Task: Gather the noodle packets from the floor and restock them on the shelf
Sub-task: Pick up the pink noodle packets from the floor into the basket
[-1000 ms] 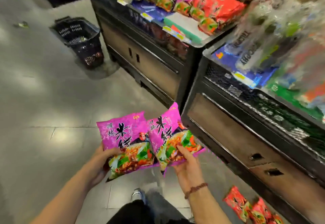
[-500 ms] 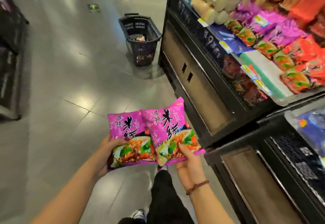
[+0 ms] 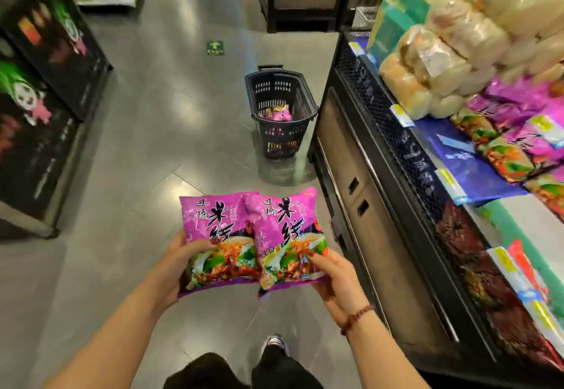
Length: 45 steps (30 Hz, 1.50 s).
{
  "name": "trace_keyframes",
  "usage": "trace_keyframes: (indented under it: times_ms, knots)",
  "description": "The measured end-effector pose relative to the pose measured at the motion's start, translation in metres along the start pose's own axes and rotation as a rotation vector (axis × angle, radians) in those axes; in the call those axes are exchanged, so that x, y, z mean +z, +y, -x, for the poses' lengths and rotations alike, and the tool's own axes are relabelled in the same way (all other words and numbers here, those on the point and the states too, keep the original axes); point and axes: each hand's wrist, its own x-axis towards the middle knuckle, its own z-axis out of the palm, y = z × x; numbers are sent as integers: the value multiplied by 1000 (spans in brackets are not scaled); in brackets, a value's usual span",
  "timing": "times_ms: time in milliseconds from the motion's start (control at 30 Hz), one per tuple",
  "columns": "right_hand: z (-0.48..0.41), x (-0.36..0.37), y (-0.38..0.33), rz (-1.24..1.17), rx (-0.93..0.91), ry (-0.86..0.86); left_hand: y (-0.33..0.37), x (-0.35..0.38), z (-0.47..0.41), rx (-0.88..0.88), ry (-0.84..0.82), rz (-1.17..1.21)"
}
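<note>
Gripping purple noodle packets side by side: left hand [image 3: 171,269] one [image 3: 215,236], right hand [image 3: 335,279] other [image 3: 288,236]

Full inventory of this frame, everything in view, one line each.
noodle packet: one, purple, held low centre
second noodle packet: one, purple, overlapping the first's right edge
shelf: one, black, right side
shelf packets: several, purple, on shelf
pale bags: many, cream, stacked further along shelf
basket: one, black, on floor beside shelf
packets in basket: purple, count unclear
floor sticker: one, green, beyond basket
display stand: one, dark, left
left hand: grips first packet
right hand: grips second packet; bracelet on wrist
</note>
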Motion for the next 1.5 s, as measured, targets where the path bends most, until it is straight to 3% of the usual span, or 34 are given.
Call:
trace_keyframes:
  times_ms: [167, 300, 833, 1033, 1233, 1500]
  knots:
    - [-71, 5, -50, 370, -34, -51, 30, 11, -63, 3, 58, -14]
    - [-132, 22, -79, 462, -16, -56, 60, 11, -130, -8, 34, -53]
    - [-416, 140, -210, 468, -62, 124, 252, 13, -424, -4, -24, -35]
    - [-514, 144, -253, 448, -43, 146, 293, 32, -511, -43, -22, 10]
    - [-644, 133, -315, 469, -31, 108, 334, 64, -619, -30, 91, 63]
    - [-805, 113, -389, 513, 90, 211, 382, 98, -743, -83, 198, 140]
